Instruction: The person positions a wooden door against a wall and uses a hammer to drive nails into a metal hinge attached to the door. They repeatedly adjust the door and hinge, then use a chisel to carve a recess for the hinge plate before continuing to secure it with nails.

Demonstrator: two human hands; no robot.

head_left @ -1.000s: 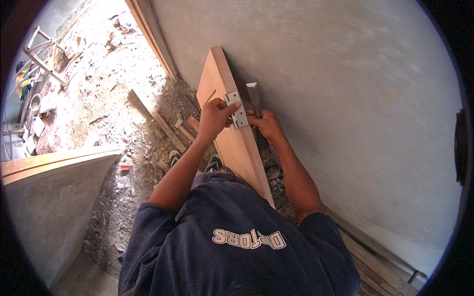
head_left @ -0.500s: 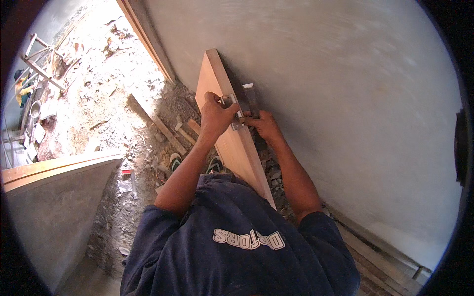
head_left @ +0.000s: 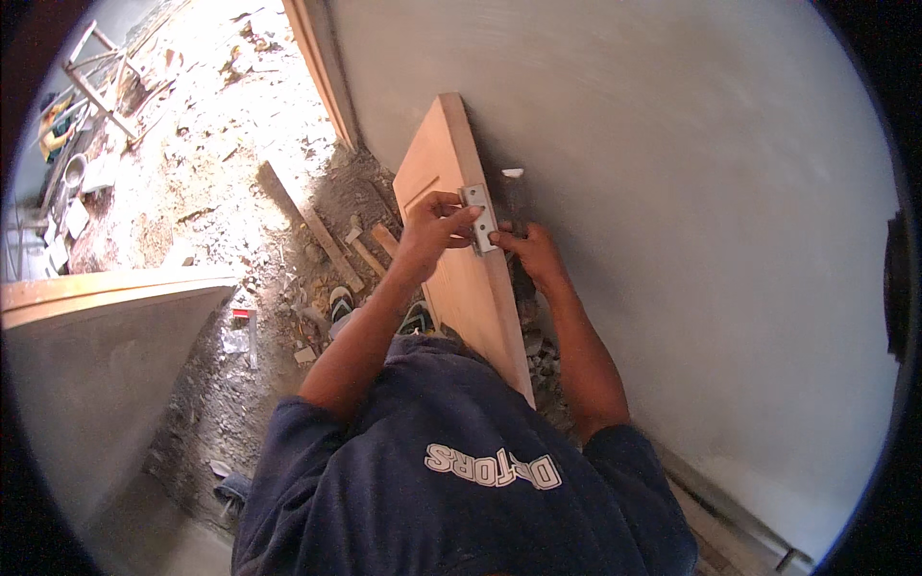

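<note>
A pale wooden door panel (head_left: 466, 288) stands on its narrow side in front of me, leaning close to the wall. A silver hinge (head_left: 483, 219) with screw holes lies at the panel's upward edge. My left hand (head_left: 432, 238) pinches the hinge from the panel's left face, thumb across its plate. On the other side, my right hand (head_left: 536, 257) touches the hinge's lower end with its thumb. That hand also holds a flat dark tool with a bright end (head_left: 514, 175), upright between panel and wall; its kind is unclear.
A grey plastered wall (head_left: 672, 192) rises on the right. Wood strips (head_left: 317, 230), a wooden-handled tool (head_left: 365, 254) and a red-and-silver square (head_left: 248, 331) lie on the rubble floor. Beyond the door frame (head_left: 322, 72), a person (head_left: 56, 134) is near a wooden stand (head_left: 101, 86).
The hinge has turned so its flat plate faces up to me. My left fingers have shifted to its side. The panel and hands sit slightly farther right in view.
</note>
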